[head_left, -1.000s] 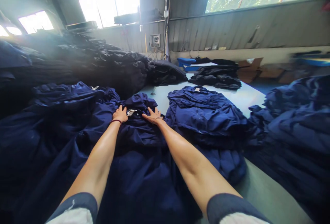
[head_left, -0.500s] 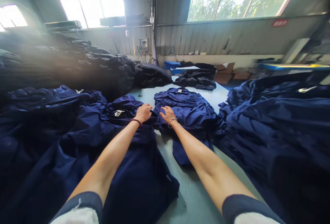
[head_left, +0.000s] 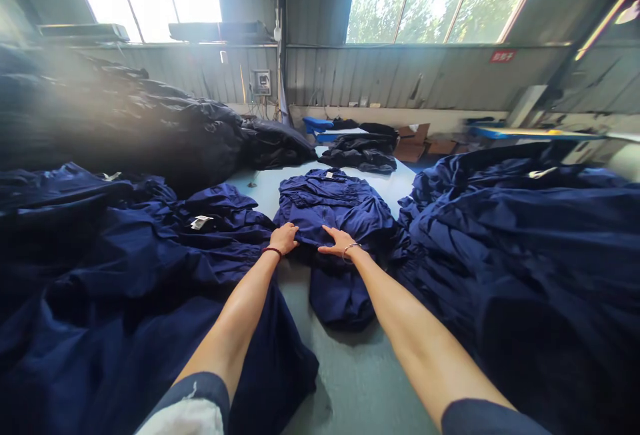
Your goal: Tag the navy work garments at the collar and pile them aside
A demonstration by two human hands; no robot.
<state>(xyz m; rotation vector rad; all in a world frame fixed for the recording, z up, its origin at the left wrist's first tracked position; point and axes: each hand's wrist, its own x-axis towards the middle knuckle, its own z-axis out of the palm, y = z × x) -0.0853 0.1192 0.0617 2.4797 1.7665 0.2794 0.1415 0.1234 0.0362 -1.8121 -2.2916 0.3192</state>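
Observation:
A pile of navy blue garments [head_left: 340, 205], with gathered cloth and a small white label at its far edge, lies in the middle of the table. At its near left corner, my left hand [head_left: 285, 238] has its fingers curled on the cloth edge. My right hand [head_left: 339, 243] rests on the near edge of the same pile, with thumb and fingers spread apart. Below the hands a fold of navy cloth [head_left: 343, 295] hangs toward me. To the left lies a larger heap of navy garments [head_left: 150, 275] with a white label [head_left: 201, 222].
Another navy garment heap [head_left: 515, 241] fills the right side. A tall mound of black clothing [head_left: 165, 121] stands at back left, and a smaller black stack [head_left: 360, 153] sits behind the middle pile. The pale table [head_left: 350, 381] shows between heaps. Cardboard boxes [head_left: 413, 145] stand farther back.
My left hand has moved from the left heap's edge onto the middle pile's corner. My right hand has come nearer along that pile, its fingers spreading. The view has turned slightly right.

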